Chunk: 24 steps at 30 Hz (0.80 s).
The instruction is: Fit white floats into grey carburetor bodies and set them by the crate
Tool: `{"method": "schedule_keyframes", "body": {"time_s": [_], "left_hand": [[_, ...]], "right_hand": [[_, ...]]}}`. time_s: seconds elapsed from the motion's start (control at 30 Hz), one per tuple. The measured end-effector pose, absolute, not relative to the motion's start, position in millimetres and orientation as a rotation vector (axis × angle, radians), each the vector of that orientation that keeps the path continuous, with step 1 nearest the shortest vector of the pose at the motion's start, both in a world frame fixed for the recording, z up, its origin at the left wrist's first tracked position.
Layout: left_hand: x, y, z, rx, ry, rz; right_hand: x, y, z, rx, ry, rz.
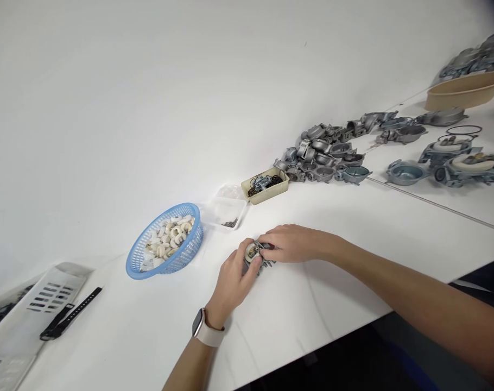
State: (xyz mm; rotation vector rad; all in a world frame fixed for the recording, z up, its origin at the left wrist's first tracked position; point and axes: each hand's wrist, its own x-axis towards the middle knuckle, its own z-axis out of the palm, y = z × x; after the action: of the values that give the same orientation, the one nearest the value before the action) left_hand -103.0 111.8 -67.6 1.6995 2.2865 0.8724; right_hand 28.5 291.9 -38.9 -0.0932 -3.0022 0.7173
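Observation:
A grey metal carburetor body [267,264] with a white ring-shaped float [252,251] and brass parts in its middle lies on the white table between my hands. My left hand [235,276], with a watch on its wrist, wraps thumb and fingers round the float side. From the right, my right hand [286,243] curls its fingers over the upper edge of the body; its fingertips are partly hidden. Left of them stands a blue basket [196,247] of white floats. Behind are a white tray [241,217] with small metal pins and a cream tray [271,193] with black rings and metal parts.
Grey metal bowls and castings [324,157] are heaped along the wall. Farther right are more carburetor bodies [473,168], a bowl [405,171] and a tan basin [464,92]. A black strap watch [74,315] lies by a white slotted crate [47,304] at left.

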Motion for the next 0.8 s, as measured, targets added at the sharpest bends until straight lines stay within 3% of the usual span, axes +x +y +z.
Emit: {"method": "schedule_keyframes", "body": {"time_s": [0.8], "left_hand": [[-104.1,112.2,-69.0,1.709,2.292,0.855]], "right_hand": [[33.6,287.1,-32.1,-0.161,-3.048,0.706]]}}
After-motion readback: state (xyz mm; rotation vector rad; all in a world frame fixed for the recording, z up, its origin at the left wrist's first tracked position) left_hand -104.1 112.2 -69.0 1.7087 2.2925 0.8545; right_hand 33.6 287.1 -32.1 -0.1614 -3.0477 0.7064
